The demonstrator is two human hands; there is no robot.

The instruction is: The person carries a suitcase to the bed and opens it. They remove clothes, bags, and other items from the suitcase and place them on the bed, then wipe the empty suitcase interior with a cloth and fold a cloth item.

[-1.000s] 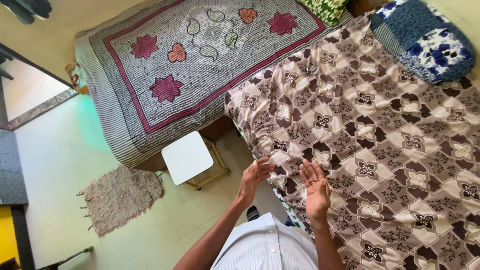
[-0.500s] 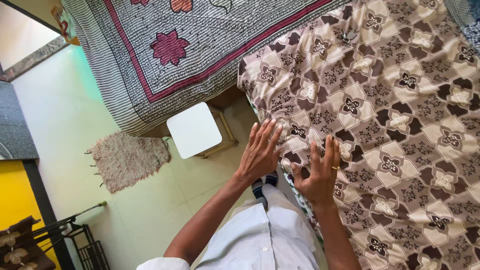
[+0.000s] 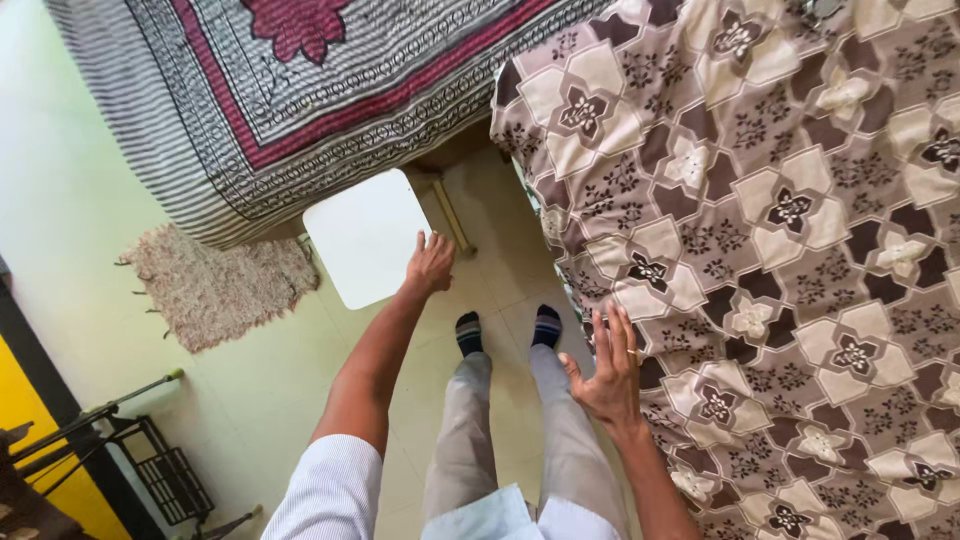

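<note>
Left hand: the left hand (image 3: 431, 264) reaches out at mid-frame with fingers spread, an open grip holding nothing; its fingertips lie over the right edge of the white stool, though contact cannot be told.
Right hand: the right hand (image 3: 606, 369), lower centre right, is open with fingers splayed, palm turned toward the hanging edge of the brown bedspread, just beside or brushing it.
White stool: the white stool (image 3: 365, 236) stands on the floor left of centre, its square seat with rounded corners bare, one thin leg showing at its upper right; it sits in the gap between the two beds.
Brown bedspread: the brown bedspread (image 3: 770, 200) fills the right half of the frame, patterned with beige and white flower tiles, draping down over the bed's side.
Striped bedspread: the striped bedspread (image 3: 270, 110) covers the bed in the upper left, grey stripes with a red border and a red flower.
Floor: the floor (image 3: 80, 200) is pale and glossy, with a greenish tint at far left.
Mat: a small shaggy beige mat (image 3: 215, 285) lies left of the stool.
Rack: a dark metal rack (image 3: 150, 470) stands in the lower left by a yellow wall.
Feet: dark striped socks (image 3: 505, 330) on the floor at centre.
</note>
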